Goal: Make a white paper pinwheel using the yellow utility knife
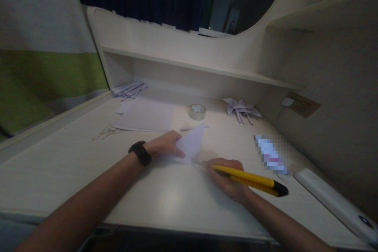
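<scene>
Desk (165,201), pale and wood-grained, bounded at the back by an upright panel with a long shelf (191,65). In the rear left corner lies a loose pile of paper sticks (129,89). In front of it, flat white sheets (146,113) overlap slightly; at their near left corner is a pale, thin tangle (106,130). Right of the sheets, the tape roll (197,112) rests on its side face, with a single paper strip (188,128) just in front. Toward the rear right lie paper pinwheels (240,108). Along the right side are a pixelated object (270,154) and, nearer, a long white bar (327,201).
</scene>
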Demonstrator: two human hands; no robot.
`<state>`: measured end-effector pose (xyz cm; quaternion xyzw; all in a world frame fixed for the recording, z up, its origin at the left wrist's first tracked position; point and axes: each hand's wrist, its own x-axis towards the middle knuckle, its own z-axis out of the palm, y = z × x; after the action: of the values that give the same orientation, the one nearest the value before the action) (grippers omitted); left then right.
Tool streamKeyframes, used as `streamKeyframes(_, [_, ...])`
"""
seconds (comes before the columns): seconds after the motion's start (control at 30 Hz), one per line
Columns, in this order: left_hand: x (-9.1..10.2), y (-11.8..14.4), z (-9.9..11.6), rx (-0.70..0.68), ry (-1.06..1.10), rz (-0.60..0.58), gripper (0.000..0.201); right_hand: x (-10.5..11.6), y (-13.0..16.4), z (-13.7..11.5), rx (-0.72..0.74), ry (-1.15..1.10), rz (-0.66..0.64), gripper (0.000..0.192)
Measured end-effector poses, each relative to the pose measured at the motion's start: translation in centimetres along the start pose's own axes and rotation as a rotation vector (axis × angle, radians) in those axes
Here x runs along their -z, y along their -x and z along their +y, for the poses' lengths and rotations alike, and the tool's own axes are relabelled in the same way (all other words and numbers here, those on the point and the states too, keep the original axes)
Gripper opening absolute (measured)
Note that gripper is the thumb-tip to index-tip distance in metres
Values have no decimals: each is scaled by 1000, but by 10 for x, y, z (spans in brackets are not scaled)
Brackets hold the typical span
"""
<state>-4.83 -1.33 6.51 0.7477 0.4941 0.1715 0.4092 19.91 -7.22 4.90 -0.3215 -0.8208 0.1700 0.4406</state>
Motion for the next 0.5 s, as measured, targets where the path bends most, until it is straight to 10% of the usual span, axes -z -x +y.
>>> streamKeyframes(0.5, [3, 5, 6, 51, 137, -31, 35, 0, 2, 2, 12, 4, -30, 10])
